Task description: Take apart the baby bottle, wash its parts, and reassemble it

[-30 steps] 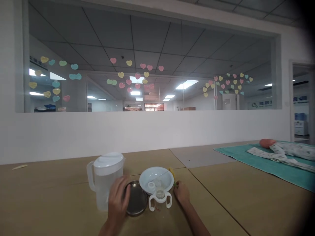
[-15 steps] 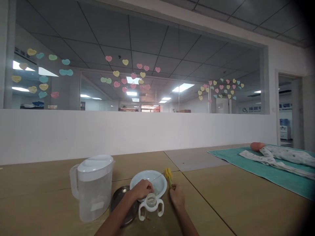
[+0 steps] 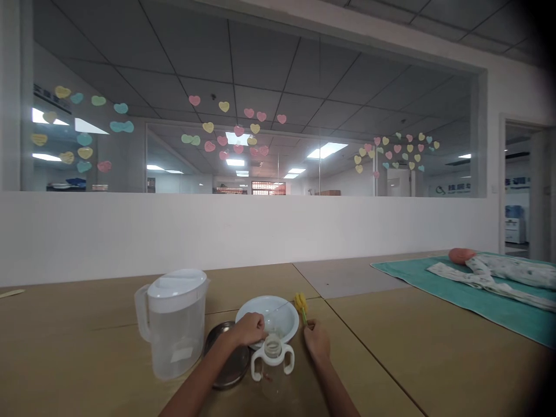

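Observation:
My right hand [image 3: 318,343] is closed around the green handle of a small sponge brush, its yellow head [image 3: 300,302] pointing up beside the bowl. My left hand [image 3: 251,329] is curled at the near left of the white bowl [image 3: 292,331]; whatever its fingers hold is hidden. A thin line crosses the bowl from near that hand toward the sponge head. In front stands a clear baby bottle [image 3: 273,346], uncapped, with white side handles [image 3: 256,368]. My left forearm passes over a round metal tray [image 3: 234,370].
A lidded clear plastic pitcher [image 3: 178,324] stands to the left on the wooden table [image 3: 382,336]. At the right, a doll [image 3: 463,256] in patterned clothes lies on a green mat [image 3: 412,278]. A white wall [image 3: 217,231] with a window rises behind the table.
The view has shifted slightly, so everything sits a little further right and higher. Both hands keep nearly the same places, with the sponge brush still in the right one.

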A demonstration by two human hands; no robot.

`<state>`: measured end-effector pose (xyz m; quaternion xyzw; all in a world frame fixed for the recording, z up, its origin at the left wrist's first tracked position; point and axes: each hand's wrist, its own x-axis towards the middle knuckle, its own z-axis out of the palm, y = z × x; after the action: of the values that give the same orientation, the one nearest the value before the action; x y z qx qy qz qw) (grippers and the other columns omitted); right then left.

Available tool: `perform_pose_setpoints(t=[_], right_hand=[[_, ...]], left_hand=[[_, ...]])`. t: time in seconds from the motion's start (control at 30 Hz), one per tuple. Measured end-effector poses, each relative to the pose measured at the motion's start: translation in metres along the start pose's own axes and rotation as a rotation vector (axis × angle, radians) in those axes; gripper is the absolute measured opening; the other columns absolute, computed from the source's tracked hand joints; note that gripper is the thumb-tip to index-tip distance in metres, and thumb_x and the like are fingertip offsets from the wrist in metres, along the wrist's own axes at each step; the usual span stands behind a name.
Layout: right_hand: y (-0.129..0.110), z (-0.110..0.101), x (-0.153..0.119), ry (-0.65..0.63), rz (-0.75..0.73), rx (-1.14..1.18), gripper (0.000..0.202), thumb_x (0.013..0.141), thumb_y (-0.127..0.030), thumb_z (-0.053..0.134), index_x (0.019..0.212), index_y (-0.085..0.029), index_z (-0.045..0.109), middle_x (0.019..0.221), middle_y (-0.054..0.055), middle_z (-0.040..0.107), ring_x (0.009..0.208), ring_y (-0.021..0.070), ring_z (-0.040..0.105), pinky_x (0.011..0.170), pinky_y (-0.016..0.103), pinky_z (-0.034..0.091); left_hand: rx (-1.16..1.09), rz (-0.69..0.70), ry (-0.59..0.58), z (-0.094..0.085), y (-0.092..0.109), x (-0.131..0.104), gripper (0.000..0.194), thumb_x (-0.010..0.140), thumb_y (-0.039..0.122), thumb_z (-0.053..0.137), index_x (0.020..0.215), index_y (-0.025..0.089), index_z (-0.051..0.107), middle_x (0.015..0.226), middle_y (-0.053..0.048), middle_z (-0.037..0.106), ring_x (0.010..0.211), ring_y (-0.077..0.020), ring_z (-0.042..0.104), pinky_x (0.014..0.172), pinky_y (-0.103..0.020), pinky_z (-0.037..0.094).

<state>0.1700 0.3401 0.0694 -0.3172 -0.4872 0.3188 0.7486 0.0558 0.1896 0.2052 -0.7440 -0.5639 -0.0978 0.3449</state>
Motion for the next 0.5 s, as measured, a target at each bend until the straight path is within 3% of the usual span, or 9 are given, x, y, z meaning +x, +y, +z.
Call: perform_pose_setpoints(t=[0.23, 0.37, 0.5], right_hand=[[0.0, -0.001, -0.002, 0.005, -0.016, -0.011, 0.03, 0.083, -0.022, 0.043, 0.105, -0.013, 0.062, 0.101, 0.01, 0.065, 0.095, 0.024, 0.061, 0.073, 0.028, 0.041], [-0.001, -0.002, -0.003, 0.013, -0.004, -0.008, 0.03, 0.083, -0.021, 0.043, 0.105, -0.012, 0.061, 0.1, 0.011, 0.066, 0.095, 0.0245, 0.061, 0.075, 0.03, 0.042], [0.003, -0.001, 0.0, 0.054, -0.01, 0.005, 0.03, 0.081, -0.022, 0.043, 0.102, -0.014, 0.062, 0.097, 0.01, 0.066, 0.09, 0.0248, 0.063, 0.071, 0.03, 0.043]], left_hand=[[-0.228, -0.003, 0.175, -0.005, -0.006, -0.015, 0.021, 0.06, 0.022, 0.059, 0.076, 0.014, 0.049, 0.07, 0.001, 0.049, 0.065, -0.0107, 0.043, 0.057, -0.021, 0.031], [-0.513, 0.082, 0.356, 0.01, -0.02, -0.025, 0.018, 0.058, 0.017, 0.056, 0.074, 0.014, 0.048, 0.072, 0.0, 0.051, 0.067, -0.0118, 0.046, 0.061, -0.022, 0.035], [-0.776, 0.136, 0.478, 0.027, -0.031, -0.027, 0.024, 0.059, 0.023, 0.06, 0.078, 0.015, 0.047, 0.078, -0.002, 0.053, 0.073, -0.0136, 0.05, 0.067, -0.023, 0.04]])
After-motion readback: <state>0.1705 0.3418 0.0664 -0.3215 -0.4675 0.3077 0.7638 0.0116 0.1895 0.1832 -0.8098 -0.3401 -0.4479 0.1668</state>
